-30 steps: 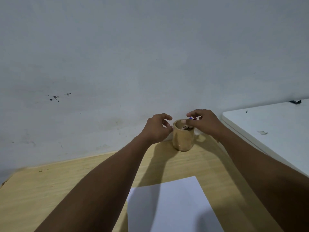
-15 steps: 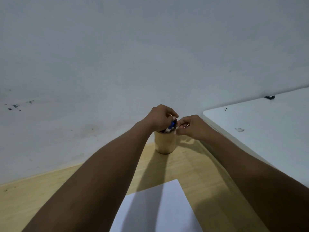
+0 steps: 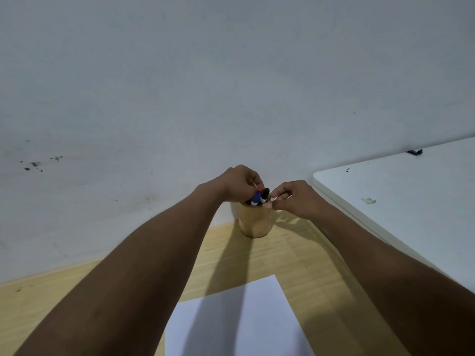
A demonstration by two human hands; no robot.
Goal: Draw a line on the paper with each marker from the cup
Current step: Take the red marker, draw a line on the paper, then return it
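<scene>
A tan wooden cup (image 3: pixel 255 223) stands on the wooden table (image 3: pixel 295 255) near the wall. Blue-capped (image 3: pixel 255 199), black-capped (image 3: pixel 264 194) and red-capped (image 3: pixel 260 189) markers stick out of it. My left hand (image 3: pixel 237 183) is curled over the cup's mouth, its fingers closed around the marker tops. My right hand (image 3: pixel 295 199) is at the cup's right side, with thumb and fingers pinched at the rim. A white sheet of paper (image 3: pixel 236 322) lies close to me, partly shadowed by my arms.
A white table (image 3: pixel 398 201) adjoins the wooden one on the right, with a small black object (image 3: pixel 414 151) at its far edge. A grey wall (image 3: pixel 231 86) rises right behind the cup.
My left hand has moved from beside the cup onto the marker tops. My right hand let go of a marker above the cup and dropped to the rim. The view shifted slightly.
</scene>
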